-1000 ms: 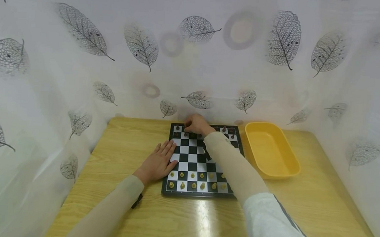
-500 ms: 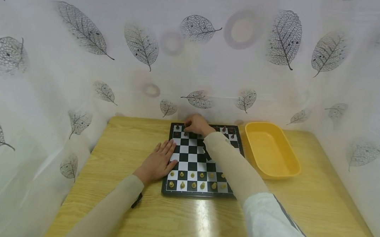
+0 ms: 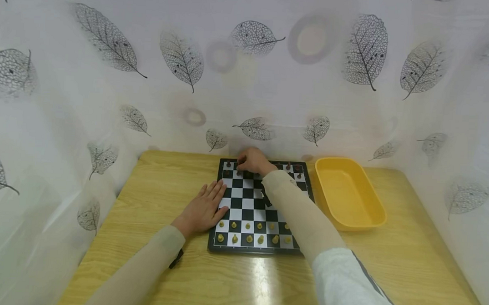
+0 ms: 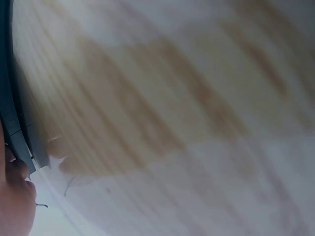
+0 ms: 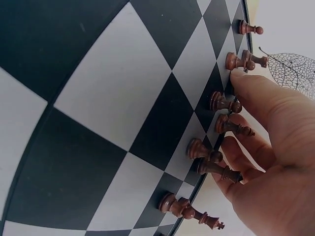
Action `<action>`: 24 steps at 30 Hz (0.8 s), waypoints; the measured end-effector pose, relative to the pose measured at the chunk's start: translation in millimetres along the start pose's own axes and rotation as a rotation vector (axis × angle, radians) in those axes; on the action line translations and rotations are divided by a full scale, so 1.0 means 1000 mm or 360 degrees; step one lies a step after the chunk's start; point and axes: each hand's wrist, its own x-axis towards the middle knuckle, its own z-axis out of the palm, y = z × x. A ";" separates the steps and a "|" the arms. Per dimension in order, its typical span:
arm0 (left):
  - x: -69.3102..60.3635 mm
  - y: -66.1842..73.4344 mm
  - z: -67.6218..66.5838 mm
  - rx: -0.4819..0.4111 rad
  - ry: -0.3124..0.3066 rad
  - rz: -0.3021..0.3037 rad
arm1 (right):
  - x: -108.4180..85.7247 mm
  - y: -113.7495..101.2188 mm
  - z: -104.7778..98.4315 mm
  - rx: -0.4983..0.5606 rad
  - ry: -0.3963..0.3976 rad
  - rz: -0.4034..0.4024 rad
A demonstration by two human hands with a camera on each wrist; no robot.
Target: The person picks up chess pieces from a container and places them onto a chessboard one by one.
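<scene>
A black-and-white chessboard (image 3: 242, 193) lies on the table. Along its far side, my right hand (image 3: 254, 161) reaches into the dark chess pieces, thumb and fingertips drawn together in a pinch over the back row. The piece in that pinch is hidden by the thumb. Around it in the right wrist view stand a pawn (image 5: 235, 61) by the thumb tip, a rook (image 5: 257, 59), a bishop (image 5: 236, 127) and a queen (image 5: 219, 170). My left hand (image 3: 203, 208) rests flat with straight fingers at the board's left edge, its thumb over the board.
Two rows of yellowish pieces (image 3: 247, 226) stand on the board's near side, partly covered by my right forearm. A yellow plastic tray (image 3: 349, 193) sits right of the board. Behind the wooden table (image 3: 166, 172) hangs a leaf-patterned curtain (image 3: 272, 90).
</scene>
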 end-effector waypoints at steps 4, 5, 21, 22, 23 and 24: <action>0.000 0.001 0.000 0.0001 -0.0006 0.0000 | -0.003 -0.001 -0.002 -0.0016 -0.0010 0.0003; 0.000 0.001 0.000 -0.0002 -0.0002 0.0002 | -0.004 -0.001 -0.002 -0.0022 -0.0010 0.0004; -0.001 -0.002 0.003 0.0009 0.0006 0.0013 | -0.036 0.004 -0.047 0.0139 0.0190 -0.0083; -0.001 -0.002 0.003 0.0007 0.0004 0.0011 | -0.041 0.007 -0.049 0.0128 0.0222 -0.0098; -0.002 -0.003 0.003 -0.0002 0.0005 0.0008 | -0.046 0.011 -0.051 0.0117 0.0250 -0.0112; -0.003 -0.003 0.004 -0.0008 0.0008 0.0003 | -0.051 0.013 -0.053 0.0116 0.0276 -0.0118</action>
